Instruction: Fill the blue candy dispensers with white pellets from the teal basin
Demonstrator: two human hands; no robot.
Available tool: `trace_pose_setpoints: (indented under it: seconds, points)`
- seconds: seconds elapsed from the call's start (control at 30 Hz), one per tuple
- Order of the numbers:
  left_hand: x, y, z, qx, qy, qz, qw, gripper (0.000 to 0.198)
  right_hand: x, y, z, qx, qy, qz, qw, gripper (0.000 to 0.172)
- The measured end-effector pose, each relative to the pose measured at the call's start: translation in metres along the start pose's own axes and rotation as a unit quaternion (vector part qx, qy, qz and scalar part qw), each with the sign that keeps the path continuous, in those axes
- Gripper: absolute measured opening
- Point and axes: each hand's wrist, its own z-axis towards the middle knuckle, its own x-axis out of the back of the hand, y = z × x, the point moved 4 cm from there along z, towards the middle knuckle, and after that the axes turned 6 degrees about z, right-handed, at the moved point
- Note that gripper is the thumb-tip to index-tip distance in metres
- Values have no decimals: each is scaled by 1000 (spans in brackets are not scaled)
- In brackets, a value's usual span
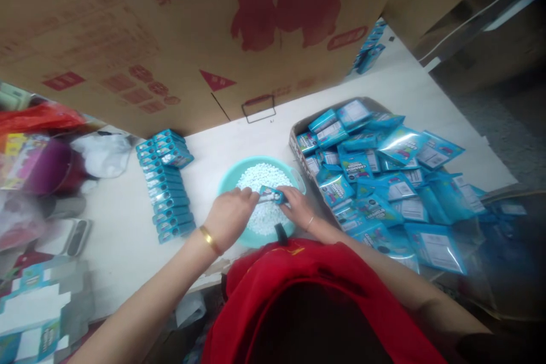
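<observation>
A small blue packet [270, 193] with white pellets showing at its edge is held above a turquoise basin [224, 176]. My right hand [297, 206] grips the packet's right end between thumb and fingers. On the other side, my left hand [232, 213] is closed, its fingertips at the packet's left end. A thin dark-edged thing shows by those fingertips, too blurred to name. Below both hands, the basin holds a heap of small white pellets [265, 220].
Small blue boxes [170, 196] stand stacked in rows at the left. A tray [297, 145] heaped with blue pouches [354, 165] is at the right. Behind rises a large printed cardboard box [179, 68]. Flattened cartons [38, 310] lie at lower left, near a purple container [51, 165].
</observation>
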Motion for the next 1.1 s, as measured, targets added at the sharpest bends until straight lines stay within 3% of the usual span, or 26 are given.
trace_pose_setpoints:
  seconds: [0.1, 0.2, 0.3, 0.37, 0.47, 0.57, 0.67, 0.8, 0.93, 1.0, 1.1]
  points:
    - [8, 0, -2, -5, 13, 11, 1000, 23, -1, 3, -1, 1, 2, 5, 1000, 47]
    - [-14, -25, -1, 36, 56, -14, 998, 23, 4, 5, -1, -12, 7, 9, 1000, 46]
    - [-79, -56, 15, 106, 34, -84, 990, 19, 14, 5, 0, -32, 17, 17, 999, 45]
    - [-133, -60, 35, 132, -5, -176, 976, 16, 21, 5, -1, -45, 27, 22, 998, 42]
    - [-189, -32, 71, 101, -3, -290, 952, 13, 30, 7, -2, -71, 41, 32, 996, 38]
    - [-210, 4, 97, 84, 23, -341, 936, 19, 36, 10, -3, -100, 58, 48, 992, 38]
    - [-211, 15, 101, 76, 43, -389, 917, 22, 41, 13, -3, -138, 69, 62, 986, 38]
    - [-194, -11, 68, 47, 95, -454, 885, 23, 42, 16, -3, -149, 79, 74, 983, 37]
    - [-150, -43, 23, 17, 136, -456, 879, 23, 31, 19, -1, -109, 71, 53, 990, 37]
    - [-120, -49, 8, 10, 131, -426, 895, 24, 22, 16, 0, -76, 46, 34, 995, 39]
    - [-75, -42, 1, -4, 99, -331, 938, 20, 10, 7, 3, -33, 12, 22, 999, 45]
